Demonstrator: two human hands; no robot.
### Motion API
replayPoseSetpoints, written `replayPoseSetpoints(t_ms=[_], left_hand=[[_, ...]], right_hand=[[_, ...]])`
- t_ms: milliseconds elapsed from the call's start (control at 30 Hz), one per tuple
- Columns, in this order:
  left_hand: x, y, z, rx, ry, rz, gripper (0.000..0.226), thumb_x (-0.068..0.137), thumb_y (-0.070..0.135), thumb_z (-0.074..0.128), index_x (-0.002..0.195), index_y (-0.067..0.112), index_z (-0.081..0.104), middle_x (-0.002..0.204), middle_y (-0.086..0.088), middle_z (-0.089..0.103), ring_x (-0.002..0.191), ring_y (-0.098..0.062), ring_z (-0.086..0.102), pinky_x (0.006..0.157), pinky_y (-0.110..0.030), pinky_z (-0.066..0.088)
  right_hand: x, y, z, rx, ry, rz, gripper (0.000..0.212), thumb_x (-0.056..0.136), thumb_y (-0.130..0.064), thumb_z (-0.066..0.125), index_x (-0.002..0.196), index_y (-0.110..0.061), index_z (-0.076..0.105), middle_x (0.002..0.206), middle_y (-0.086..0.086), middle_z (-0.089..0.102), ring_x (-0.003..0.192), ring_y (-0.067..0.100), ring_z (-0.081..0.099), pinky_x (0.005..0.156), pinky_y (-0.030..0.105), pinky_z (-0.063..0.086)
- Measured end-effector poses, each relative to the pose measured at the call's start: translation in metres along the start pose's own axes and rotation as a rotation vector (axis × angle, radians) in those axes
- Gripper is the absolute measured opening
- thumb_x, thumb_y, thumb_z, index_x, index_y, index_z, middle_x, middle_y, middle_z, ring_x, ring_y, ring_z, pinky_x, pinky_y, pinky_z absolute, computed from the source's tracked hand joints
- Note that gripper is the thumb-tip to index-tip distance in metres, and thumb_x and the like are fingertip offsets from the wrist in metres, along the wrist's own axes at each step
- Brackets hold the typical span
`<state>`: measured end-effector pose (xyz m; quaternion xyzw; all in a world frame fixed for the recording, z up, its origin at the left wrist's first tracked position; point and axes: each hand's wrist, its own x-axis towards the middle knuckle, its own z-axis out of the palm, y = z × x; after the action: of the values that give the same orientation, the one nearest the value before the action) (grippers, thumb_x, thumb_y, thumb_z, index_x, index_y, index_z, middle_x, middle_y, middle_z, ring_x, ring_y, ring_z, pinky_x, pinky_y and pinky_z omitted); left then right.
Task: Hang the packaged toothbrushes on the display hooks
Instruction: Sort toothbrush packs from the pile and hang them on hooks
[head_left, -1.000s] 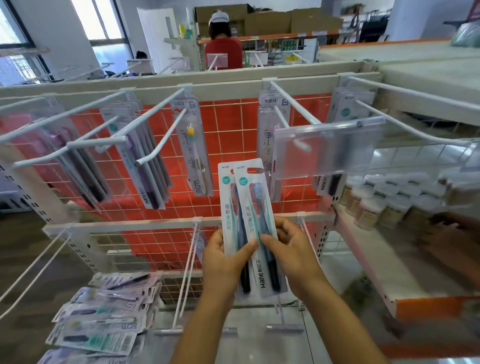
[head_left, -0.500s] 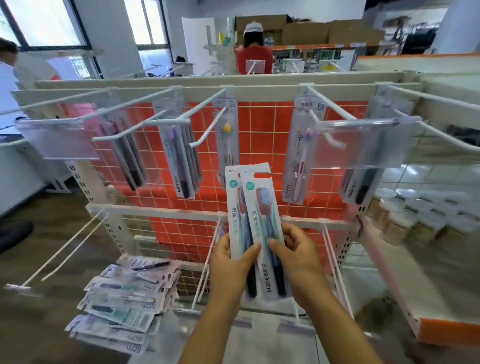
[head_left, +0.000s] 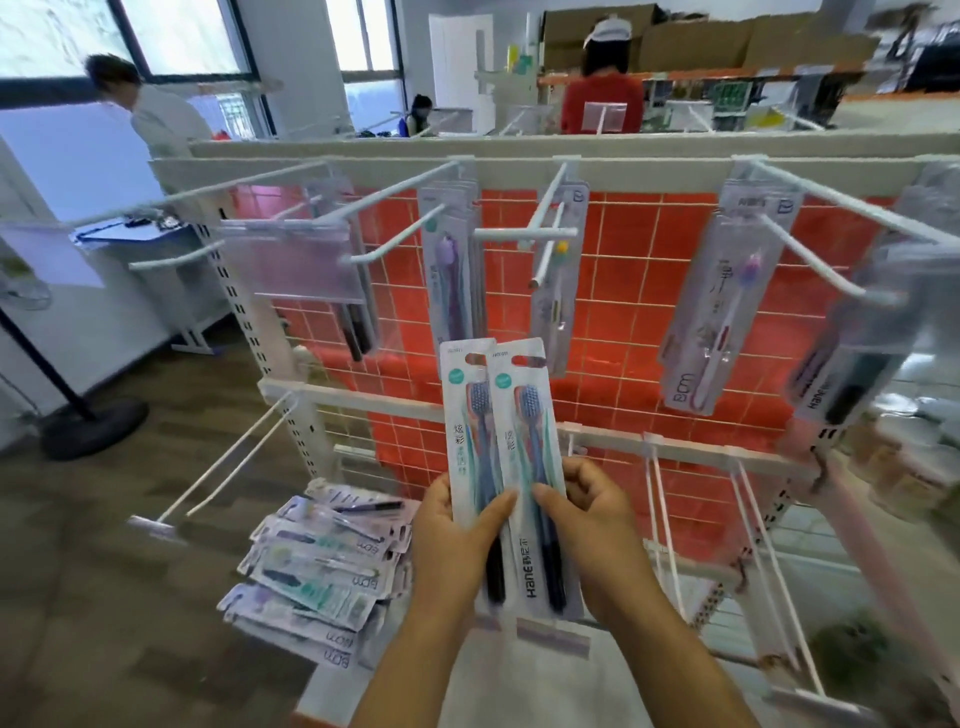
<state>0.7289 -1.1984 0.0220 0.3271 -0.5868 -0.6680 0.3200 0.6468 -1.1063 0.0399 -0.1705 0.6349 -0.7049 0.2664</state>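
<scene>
Two packaged toothbrushes stand upright and overlapping in front of the rack. My left hand (head_left: 451, 535) grips the left pack (head_left: 465, 415), thumb across its front. My right hand (head_left: 592, 525) pinches the right pack (head_left: 524, 415), which lies on top. Both packs have white cards with dark blue brushes. White display hooks (head_left: 395, 195) jut from the top rail above an orange grid panel (head_left: 634, 291). Some hooks carry hanging packs (head_left: 451, 270). A lower row of hooks (head_left: 660, 509) sits right of my hands.
A pile of packaged toothbrushes (head_left: 322, 566) lies on the low shelf at the lower left. A clear price-tag holder (head_left: 291, 260) hangs on a left hook. Jars (head_left: 914, 467) sit on shelving at the right. People (head_left: 597, 88) stand behind the rack.
The view has swung to the left, so the rack sits further right in frame. Both hands keep the same hold on the two packs at about the same height.
</scene>
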Motion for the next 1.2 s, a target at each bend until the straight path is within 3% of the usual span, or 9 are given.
replayPoseSetpoints(t_ms=[300,567,800,1200], left_hand=[[0.017,0.001,-0.037,0.038,-0.001,-0.023,0.032,0.078,0.011,0.079,0.106,0.017,0.065,0.096,0.0,0.075,0.089,-0.02,0.072,0.082,-0.047,0.059],[0.032,0.004,-0.062,0.007,-0.048,-0.002,0.029,0.078,0.008,0.078,0.104,0.014,0.066,0.092,-0.002,0.075,0.084,-0.02,0.073,0.07,-0.035,0.06],[0.046,0.003,-0.095,0.01,-0.046,-0.015,0.029,0.077,0.01,0.079,0.103,0.015,0.067,0.091,-0.002,0.076,0.083,-0.022,0.073,0.075,-0.045,0.06],[0.073,0.008,-0.154,0.057,-0.051,0.028,0.03,0.076,0.012,0.08,0.104,0.016,0.069,0.094,-0.002,0.076,0.086,-0.021,0.073,0.077,-0.046,0.06]], right_hand=[[-0.001,0.004,0.039,-0.003,0.003,0.025,0.014,0.094,-0.009,0.058,0.105,-0.018,0.06,0.095,-0.006,0.075,0.085,0.008,0.072,0.068,0.023,0.058],[-0.004,0.005,0.065,0.024,0.002,0.017,0.016,0.095,-0.007,0.055,0.105,-0.018,0.059,0.091,-0.01,0.075,0.085,0.009,0.072,0.064,0.021,0.057],[-0.001,0.017,0.101,0.048,-0.009,0.034,0.023,0.095,-0.002,0.054,0.11,-0.018,0.061,0.098,-0.005,0.075,0.091,0.012,0.072,0.071,0.024,0.057],[0.008,0.037,0.162,0.018,-0.025,0.021,0.028,0.095,-0.001,0.053,0.112,-0.022,0.06,0.106,-0.005,0.073,0.097,0.008,0.07,0.076,0.025,0.057]])
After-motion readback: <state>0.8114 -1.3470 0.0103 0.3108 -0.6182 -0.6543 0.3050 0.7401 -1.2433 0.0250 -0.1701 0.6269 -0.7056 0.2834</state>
